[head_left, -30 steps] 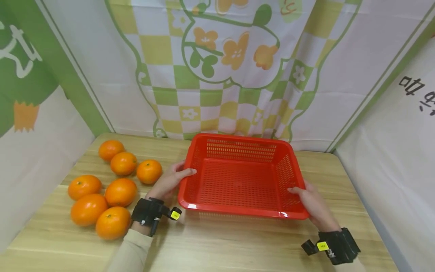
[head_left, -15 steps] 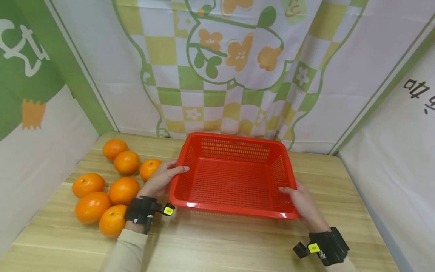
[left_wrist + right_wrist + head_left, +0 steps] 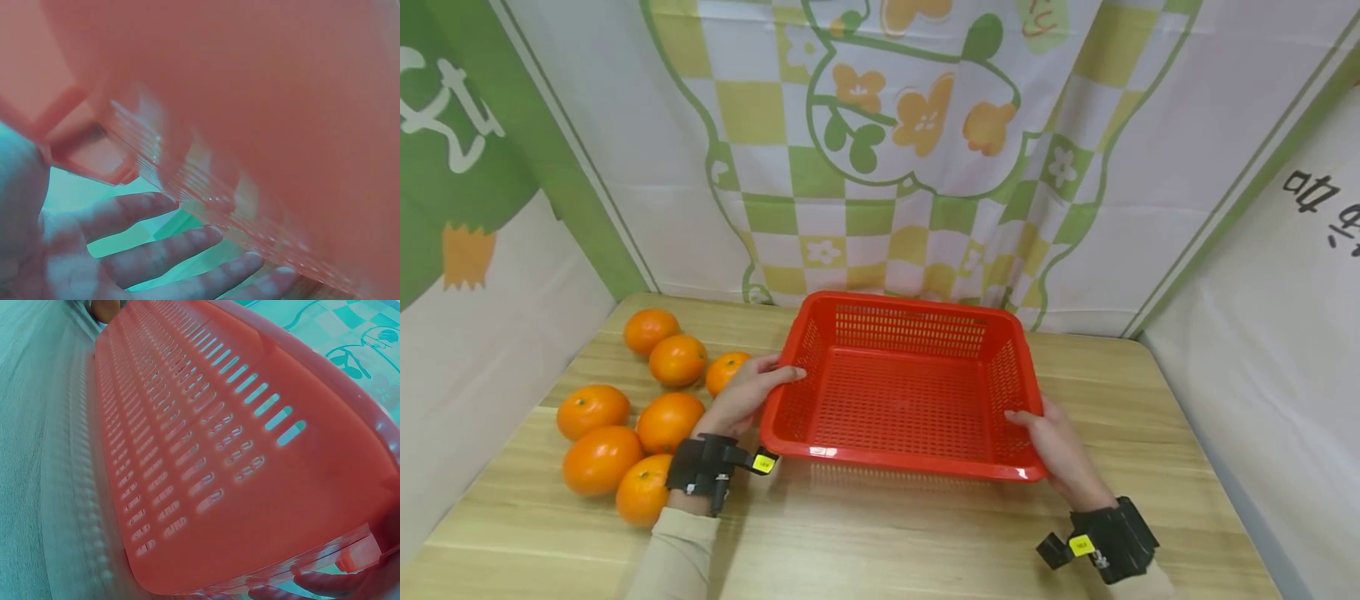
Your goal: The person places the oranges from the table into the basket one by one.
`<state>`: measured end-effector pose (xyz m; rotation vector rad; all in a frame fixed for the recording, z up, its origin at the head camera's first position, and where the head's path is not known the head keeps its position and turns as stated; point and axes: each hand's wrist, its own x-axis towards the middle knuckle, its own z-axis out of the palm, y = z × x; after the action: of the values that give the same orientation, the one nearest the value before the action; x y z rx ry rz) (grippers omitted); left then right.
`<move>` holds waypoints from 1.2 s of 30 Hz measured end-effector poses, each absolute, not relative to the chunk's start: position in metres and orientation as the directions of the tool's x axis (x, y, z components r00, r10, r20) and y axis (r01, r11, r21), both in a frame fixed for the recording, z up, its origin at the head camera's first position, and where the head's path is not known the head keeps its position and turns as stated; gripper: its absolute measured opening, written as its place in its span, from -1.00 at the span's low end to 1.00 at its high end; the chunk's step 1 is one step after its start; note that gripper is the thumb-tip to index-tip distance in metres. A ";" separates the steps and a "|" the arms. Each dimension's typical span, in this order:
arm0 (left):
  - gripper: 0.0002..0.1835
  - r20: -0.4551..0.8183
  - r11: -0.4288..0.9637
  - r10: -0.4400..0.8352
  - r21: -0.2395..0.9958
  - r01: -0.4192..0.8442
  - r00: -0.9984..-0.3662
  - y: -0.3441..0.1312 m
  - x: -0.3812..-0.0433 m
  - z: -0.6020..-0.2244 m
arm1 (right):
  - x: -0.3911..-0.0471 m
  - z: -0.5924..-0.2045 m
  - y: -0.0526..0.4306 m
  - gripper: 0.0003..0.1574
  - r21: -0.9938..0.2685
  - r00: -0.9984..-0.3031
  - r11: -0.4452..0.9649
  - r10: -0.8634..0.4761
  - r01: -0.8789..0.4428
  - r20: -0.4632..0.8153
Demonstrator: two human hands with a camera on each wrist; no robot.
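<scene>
A red plastic basket [image 3: 902, 465] with slotted walls is between both hands, with nothing in it. My left hand [image 3: 747, 398] grips its left end, thumb over the rim; in the left wrist view the fingers [image 3: 165, 253] reach along the outside wall. At the right end my right hand [image 3: 1063, 446] holds the rim, thumb inside. Its fingertips [image 3: 325, 582] show below the rim in the right wrist view. Several oranges [image 3: 672, 422] lie left of the basket; the left hand and wrist partly hide two of them, including one orange [image 3: 724, 372] beside the fingers.
A wooden table [image 3: 880, 542] lies under everything. Behind it hangs a checked, flowered curtain [image 3: 872, 217], close to the basket's far rim. Fabric walls stand at left and right. Each wrist wears a black camera strap [image 3: 1116, 540].
Both hands have shifted the basket to the left, closer to the oranges. The left hand and wrist now cover more of the nearest oranges, which appear to have stayed in place.
</scene>
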<state>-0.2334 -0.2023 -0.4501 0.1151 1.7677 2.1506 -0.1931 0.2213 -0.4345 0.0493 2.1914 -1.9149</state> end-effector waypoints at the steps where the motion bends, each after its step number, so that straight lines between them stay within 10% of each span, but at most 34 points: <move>1: -0.40 -0.156 -0.158 0.321 0.964 -0.215 -0.934 -0.203 -0.233 -0.450 | -0.193 -0.434 0.221 -0.43 -0.974 -0.973 0.145 -0.125 0.176 -0.195; 36: -0.33 -0.199 -0.135 0.275 0.961 -0.243 -0.941 -0.205 -0.229 -0.443 | -0.194 -0.433 0.212 -0.44 -0.969 -0.969 0.148 -0.117 0.197 -0.215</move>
<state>-0.2290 -0.2053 -0.4426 0.0355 1.8019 2.1382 -0.1941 0.2122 -0.4332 0.0786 2.1849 -1.9051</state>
